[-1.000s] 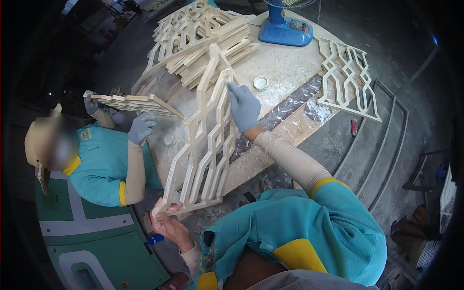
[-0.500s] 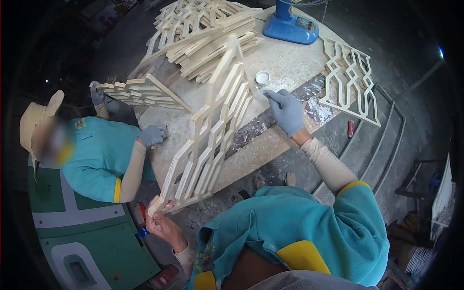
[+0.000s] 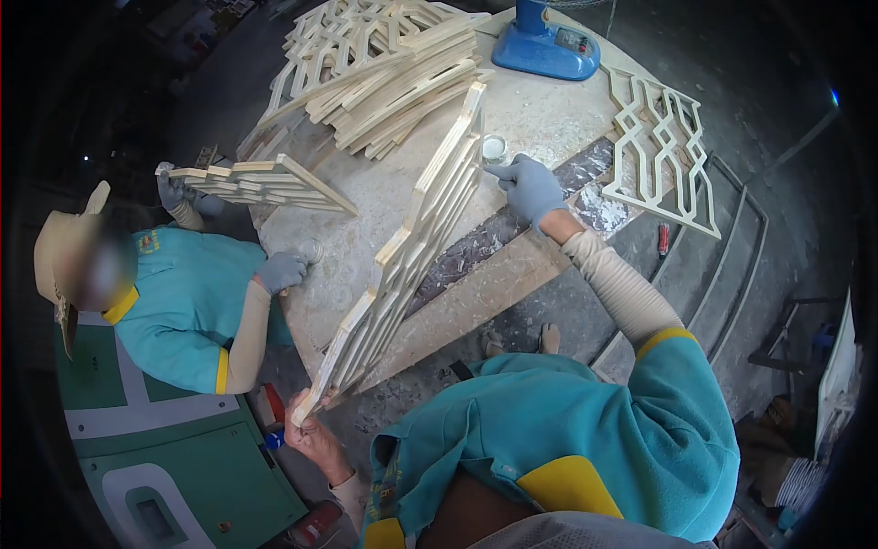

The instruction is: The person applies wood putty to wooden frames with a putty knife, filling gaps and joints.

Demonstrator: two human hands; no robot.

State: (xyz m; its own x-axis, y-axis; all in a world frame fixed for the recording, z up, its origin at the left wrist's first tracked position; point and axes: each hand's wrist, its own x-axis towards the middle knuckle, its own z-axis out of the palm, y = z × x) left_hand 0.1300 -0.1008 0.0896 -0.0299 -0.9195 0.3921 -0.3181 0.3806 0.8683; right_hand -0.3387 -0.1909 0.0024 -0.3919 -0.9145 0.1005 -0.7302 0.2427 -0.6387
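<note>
My left hand (image 3: 315,444), bare, is closed on the near lower end of a pale wooden lattice panel (image 3: 402,261). The panel stands tilted over the table, its edge turned toward me and its far end rising toward the stack. Gloved in grey, my right hand (image 3: 533,190) has its index finger stretched toward the panel's far end, the other fingers partly curled; no tool shows in it. Just beyond those fingers sits a small round dish (image 3: 494,147) with white material, on the white-smeared worktable (image 3: 540,114).
Across the table's left side, a co-worker (image 3: 197,284) in grey gloves holds another lattice panel (image 3: 274,183). Stacked panels (image 3: 393,82) lie at the back beside a blue fan base (image 3: 549,46). Another lattice panel (image 3: 660,151) overhangs the right edge. Metal bars (image 3: 732,265) stand beyond it.
The panel in my left hand has turned more edge-on, its near end shifting slightly right. My right hand has moved a little left, index finger now extended. The co-worker's panel has shifted left.
</note>
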